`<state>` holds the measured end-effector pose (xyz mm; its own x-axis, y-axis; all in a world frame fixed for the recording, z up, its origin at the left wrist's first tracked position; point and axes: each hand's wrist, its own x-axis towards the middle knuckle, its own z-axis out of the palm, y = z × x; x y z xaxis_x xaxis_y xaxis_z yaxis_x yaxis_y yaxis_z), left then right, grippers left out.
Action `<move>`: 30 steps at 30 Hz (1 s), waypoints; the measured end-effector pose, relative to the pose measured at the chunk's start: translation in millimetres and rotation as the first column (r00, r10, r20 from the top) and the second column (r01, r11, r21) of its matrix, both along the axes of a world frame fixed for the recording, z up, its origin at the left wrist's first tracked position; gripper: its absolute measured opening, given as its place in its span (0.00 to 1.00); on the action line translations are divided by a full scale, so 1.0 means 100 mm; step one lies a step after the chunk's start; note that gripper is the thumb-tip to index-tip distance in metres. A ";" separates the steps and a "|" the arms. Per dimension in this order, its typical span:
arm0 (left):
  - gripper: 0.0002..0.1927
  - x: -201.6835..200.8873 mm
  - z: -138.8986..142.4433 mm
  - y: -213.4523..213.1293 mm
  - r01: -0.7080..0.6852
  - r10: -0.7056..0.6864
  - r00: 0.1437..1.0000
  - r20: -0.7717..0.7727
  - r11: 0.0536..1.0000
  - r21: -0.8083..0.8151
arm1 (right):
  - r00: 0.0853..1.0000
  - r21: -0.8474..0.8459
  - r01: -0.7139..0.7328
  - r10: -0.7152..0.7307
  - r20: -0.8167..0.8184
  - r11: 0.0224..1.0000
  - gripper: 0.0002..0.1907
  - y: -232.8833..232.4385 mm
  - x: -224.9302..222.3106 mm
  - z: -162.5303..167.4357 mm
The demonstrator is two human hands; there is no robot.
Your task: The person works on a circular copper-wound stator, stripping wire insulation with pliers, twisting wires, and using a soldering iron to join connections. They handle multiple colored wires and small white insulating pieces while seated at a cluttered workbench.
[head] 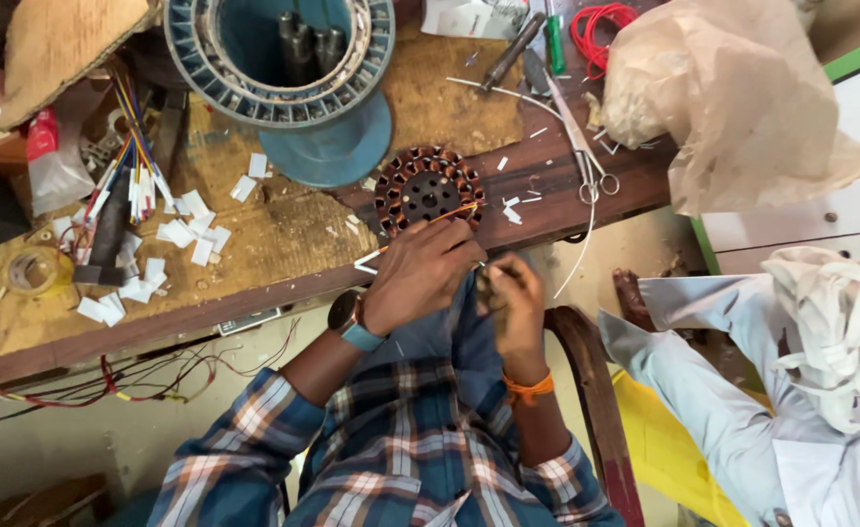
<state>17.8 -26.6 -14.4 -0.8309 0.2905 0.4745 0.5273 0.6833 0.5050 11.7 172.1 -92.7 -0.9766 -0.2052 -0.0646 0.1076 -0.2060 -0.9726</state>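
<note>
Head view, left hand (418, 273) fingers pinching a wire at the bench edge (254, 298), right hand (510, 293) perhaps closed, stator (428, 190) close.

The person wears a plaid shirt (391, 459) in blue, white and rust-brown checks, its long sleeves rolled back to the forearms. The left hand (420, 276) has a watch (348, 314) with a teal strap at its 7 o'clock. An orange thread band (529, 388) circles the wrist below the right hand (511, 298).
</note>
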 end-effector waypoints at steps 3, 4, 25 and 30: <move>0.13 0.00 -0.04 -0.01 0.008 -0.007 0.999 -0.037 1.000 0.023 | 0.986 -0.200 -0.056 0.086 0.144 0.978 0.16 0.02 0.00 -0.08; 0.12 0.00 -0.04 -0.01 0.006 -0.004 0.998 -0.056 0.999 0.044 | 0.976 -0.269 -0.070 0.122 0.183 0.961 0.19 0.01 -0.02 -0.08; 0.10 -0.03 0.00 0.04 -0.058 0.062 0.994 0.088 0.997 -0.046 | 0.978 0.152 -0.035 0.065 -0.196 0.988 0.08 -0.05 -0.08 -0.01; 0.12 0.00 0.02 -0.01 -0.013 0.010 0.997 0.072 0.999 0.049 | 0.964 0.135 0.115 -0.077 -0.256 0.984 0.22 0.09 0.10 0.03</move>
